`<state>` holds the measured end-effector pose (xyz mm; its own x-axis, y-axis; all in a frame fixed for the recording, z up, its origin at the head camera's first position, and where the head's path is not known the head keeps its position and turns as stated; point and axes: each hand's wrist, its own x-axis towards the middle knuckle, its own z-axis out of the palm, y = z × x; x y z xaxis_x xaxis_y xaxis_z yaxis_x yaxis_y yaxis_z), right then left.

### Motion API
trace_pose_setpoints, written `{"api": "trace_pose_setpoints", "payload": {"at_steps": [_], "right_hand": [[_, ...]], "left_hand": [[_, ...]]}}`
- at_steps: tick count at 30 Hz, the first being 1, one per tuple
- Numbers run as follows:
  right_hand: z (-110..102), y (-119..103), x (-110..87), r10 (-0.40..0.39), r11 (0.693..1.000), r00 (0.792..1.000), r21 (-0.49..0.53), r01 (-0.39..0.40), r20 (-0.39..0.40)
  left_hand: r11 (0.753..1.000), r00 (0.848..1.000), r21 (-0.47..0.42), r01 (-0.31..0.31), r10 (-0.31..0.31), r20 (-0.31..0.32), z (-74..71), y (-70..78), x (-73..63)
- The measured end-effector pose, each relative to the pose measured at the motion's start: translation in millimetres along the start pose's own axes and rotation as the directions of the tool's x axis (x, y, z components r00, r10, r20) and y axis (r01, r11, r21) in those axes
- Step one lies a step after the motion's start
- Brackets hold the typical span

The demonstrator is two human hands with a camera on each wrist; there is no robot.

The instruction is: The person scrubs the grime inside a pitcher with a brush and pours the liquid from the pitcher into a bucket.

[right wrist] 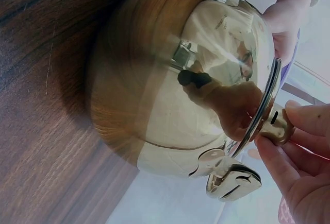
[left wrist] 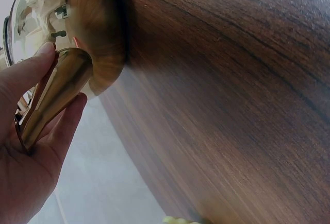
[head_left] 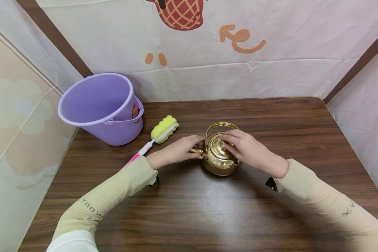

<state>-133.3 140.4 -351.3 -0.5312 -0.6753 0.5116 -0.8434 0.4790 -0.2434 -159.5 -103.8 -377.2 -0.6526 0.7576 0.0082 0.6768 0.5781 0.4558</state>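
A shiny brass-coloured kettle (head_left: 222,166) stands upright on the wooden table, its arched handle (head_left: 222,124) raised over the lid (head_left: 215,148). My left hand (head_left: 182,149) holds the kettle by its spout (left wrist: 58,98), thumb and fingers on opposite sides near the spout's base. On top, the thumb and fingers of my right hand (head_left: 249,148) pinch the lid's knob (right wrist: 277,127). In the right wrist view the lid sits at the kettle's mouth; whether it is fully seated I cannot tell.
Left of the kettle lies a sponge brush (head_left: 164,129) with a yellow and white head and a pink handle, partly behind my left sleeve. A purple bucket (head_left: 121,131) stands at the table's back left corner. Printed cloth (head_left: 239,82) hangs behind the table (head_left: 286,119).
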Motion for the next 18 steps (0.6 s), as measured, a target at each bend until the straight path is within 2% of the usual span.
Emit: {"api": "trace_pose_setpoints", "payload": {"at_steps": [18], "right_hand": [[-2.2, -0.3, -0.6, -0.018, 1.0, 0.999, 0.005, 0.018, -0.04]], "left_hand": [[1.0, 1.0, -0.004, 0.0, 0.0, 0.002, 0.5, -0.1, -0.1]]}}
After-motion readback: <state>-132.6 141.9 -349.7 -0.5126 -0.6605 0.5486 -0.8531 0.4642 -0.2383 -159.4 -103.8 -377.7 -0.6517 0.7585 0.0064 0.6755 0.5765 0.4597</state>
